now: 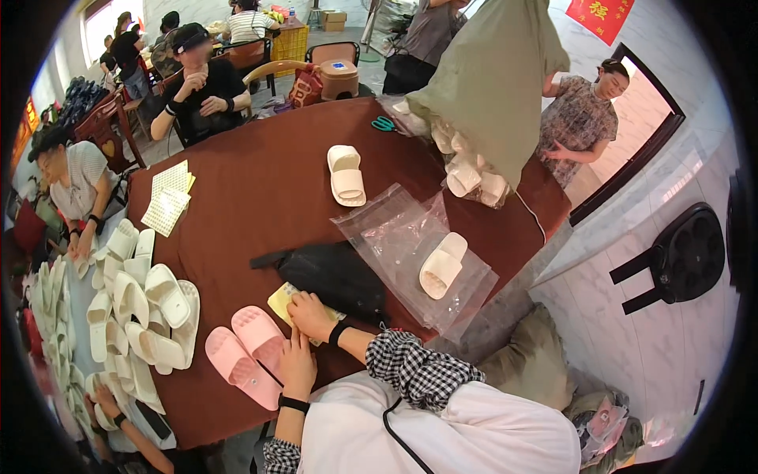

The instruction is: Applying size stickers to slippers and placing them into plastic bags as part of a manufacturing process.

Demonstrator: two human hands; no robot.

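A pair of pink slippers (pixel 246 344) lies side by side on the brown-covered table, close in front of me. To their right, my right hand (pixel 313 317) bends its fingers over a small yellow sheet (pixel 281 302), gripping it near its edge. My left hand (pixel 298 366) is just below, beside the right pink slipper, its fingers drawn together and pointing up to the sheet's lower edge. Whatever may be between those fingertips is too small to make out. Behind my hands lies a black bag (pixel 335 272).
White slippers are heaped at left (pixel 150 308); single ones lie mid-table (pixel 346 175) and on clear plastic bags (pixel 387 229). Sticker sheets (pixel 167 197) are at far left, teal scissors (pixel 384 123) at the back. A big green sack (pixel 497 87) spills wrapped slippers at far right. Co-workers surround the table.
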